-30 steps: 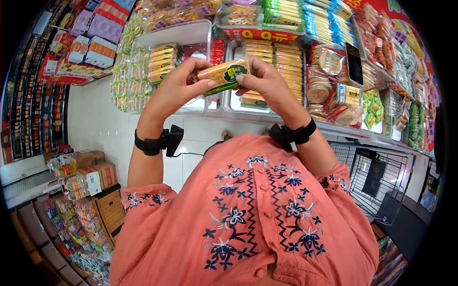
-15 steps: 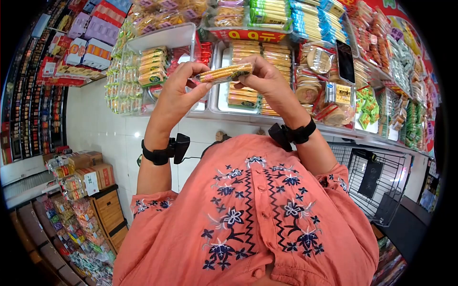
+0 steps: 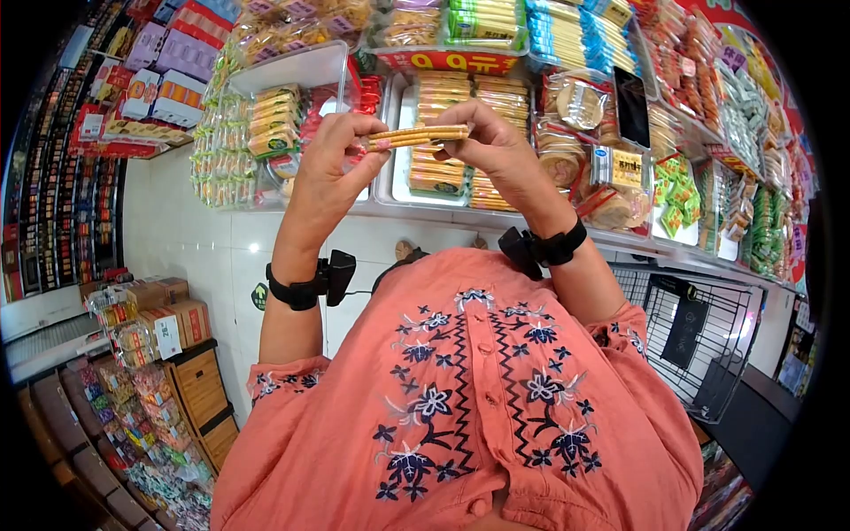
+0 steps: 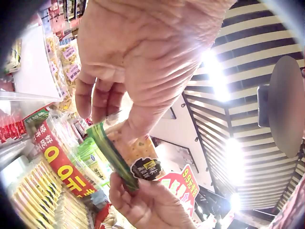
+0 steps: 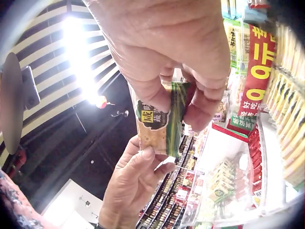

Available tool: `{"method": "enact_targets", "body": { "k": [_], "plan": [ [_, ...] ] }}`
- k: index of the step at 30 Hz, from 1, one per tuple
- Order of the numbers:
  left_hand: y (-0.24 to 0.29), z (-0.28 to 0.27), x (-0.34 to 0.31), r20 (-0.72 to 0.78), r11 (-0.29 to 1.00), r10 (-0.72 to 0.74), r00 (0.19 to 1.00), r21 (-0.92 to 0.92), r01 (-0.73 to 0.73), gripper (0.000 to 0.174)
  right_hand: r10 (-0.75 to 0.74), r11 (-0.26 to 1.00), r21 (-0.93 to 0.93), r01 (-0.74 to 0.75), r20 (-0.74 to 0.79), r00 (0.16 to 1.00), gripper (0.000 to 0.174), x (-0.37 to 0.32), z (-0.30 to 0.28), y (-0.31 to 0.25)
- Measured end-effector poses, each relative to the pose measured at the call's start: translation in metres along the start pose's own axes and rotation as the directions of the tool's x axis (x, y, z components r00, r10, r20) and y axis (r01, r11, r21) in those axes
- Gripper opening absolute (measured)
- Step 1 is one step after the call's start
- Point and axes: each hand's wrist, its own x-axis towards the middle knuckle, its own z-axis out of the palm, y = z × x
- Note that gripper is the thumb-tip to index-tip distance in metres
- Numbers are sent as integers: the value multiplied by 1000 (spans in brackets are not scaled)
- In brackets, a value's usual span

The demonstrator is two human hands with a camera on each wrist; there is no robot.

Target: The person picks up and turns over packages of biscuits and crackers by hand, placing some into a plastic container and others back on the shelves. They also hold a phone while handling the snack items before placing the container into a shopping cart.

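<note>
Since the earliest head view, the cracker packet [image 3: 416,138] has tipped from showing its labelled face to showing its narrow edge, and the left forearm has swung a little inward. The packet is held in the air, seen against the left part of the tray [image 3: 401,177] and well in from its right edge, apart from the stacked packets [image 3: 438,177] there.

Turning it well would seem to call for both wrists rolling together, so the wrapper does not twist, and for light pressure, since thin crackers probably snap easily.

The left hand [image 3: 332,164] pinches one end and the right hand [image 3: 491,146] the other, thumbs on the labelled face, fingers behind, each parted only by the packet's thickness. Some fingertips behind it are hidden.
</note>
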Motion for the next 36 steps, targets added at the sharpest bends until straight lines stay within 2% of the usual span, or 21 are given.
{"method": "enact_targets", "body": {
  "k": [18, 27, 30, 36],
  "plan": [
    [10, 20, -7, -74, 998, 50, 996, 51, -47, 24, -3, 1000, 1, 3, -18, 1000, 25, -14, -10, 1],
    [6, 29, -9, -124, 987, 128, 984, 113, -114, 25, 27, 1000, 11, -26, -81, 996, 32, -21, -17, -2],
    [7, 34, -9, -161, 970, 218, 963, 150, -194, 26, 23, 999, 36, -20, -84, 996, 31, -22, -18, -3],
    [9, 40, -16, -196, 967, 218, 956, 174, -184, 29, -2, 1000, 2, 3, -102, 995, 31, -23, -21, 2]
  ]
}}
